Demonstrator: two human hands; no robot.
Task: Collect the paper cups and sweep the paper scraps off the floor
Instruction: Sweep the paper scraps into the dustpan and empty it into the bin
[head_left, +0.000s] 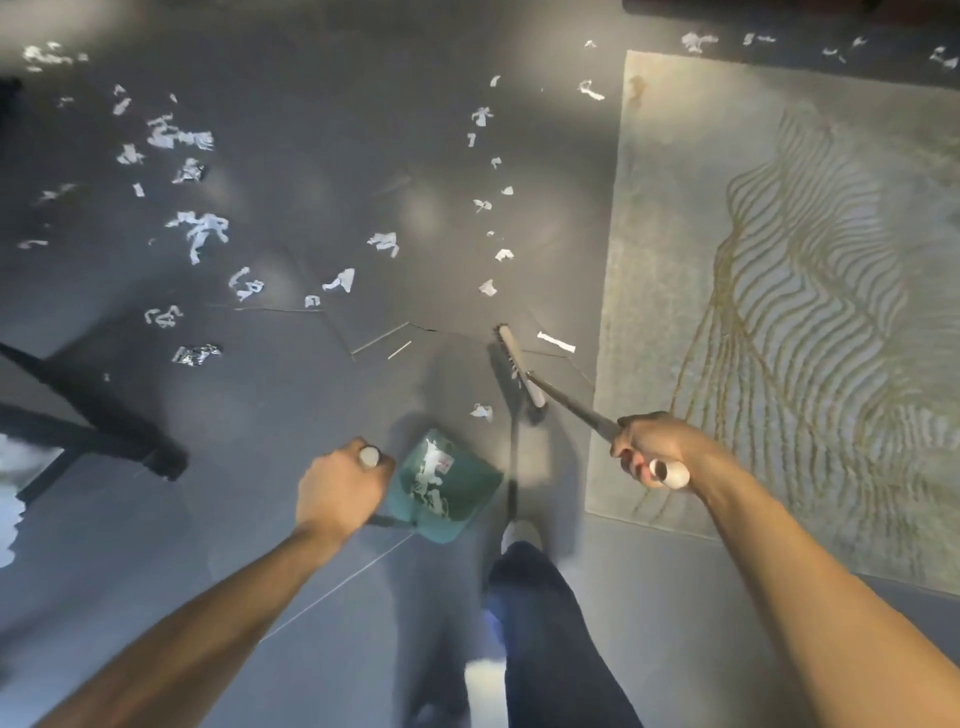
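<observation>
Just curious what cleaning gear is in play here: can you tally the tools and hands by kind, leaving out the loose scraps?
Long-handled broom with pale wooden head: 1
Green plastic dustpan holding white paper scraps: 1
Bare hands gripping handles, left hand and right hand: 2
Pale patterned rug: 1
Paper cups: 0 visible
Total: 5

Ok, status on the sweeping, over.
Left hand grips dustpan handle, right hand grips broom. Some scraps in pan, many paper scraps still on floor. Rug edge beside broom.
</observation>
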